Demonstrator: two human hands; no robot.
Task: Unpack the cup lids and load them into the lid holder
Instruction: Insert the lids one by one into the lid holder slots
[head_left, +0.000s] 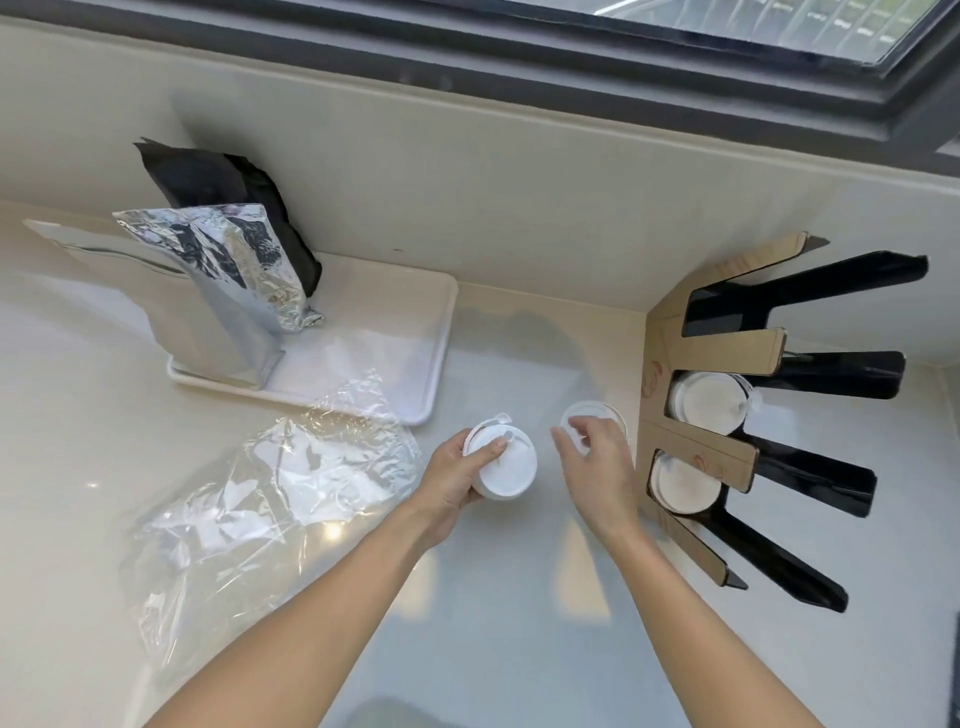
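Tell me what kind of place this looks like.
Probably a café or drinks-prep counter by a window. A cardboard lid holder with black slots already has white lids stacked in two of them, sealed foil bags stand on a tray, and the left hand holds a stack of lids.

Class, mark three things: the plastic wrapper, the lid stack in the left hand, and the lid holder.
plastic wrapper (270, 499): head view, crumpled middle.
lid stack (506, 467): head view, top lid's face.
lid holder (727, 358): head view, cardboard divider.

A white tray (441, 332) sits on the pale surface (493, 623), carrying a silver foil bag (228, 291) and a black bag (223, 182); a window (727, 31) runs above.
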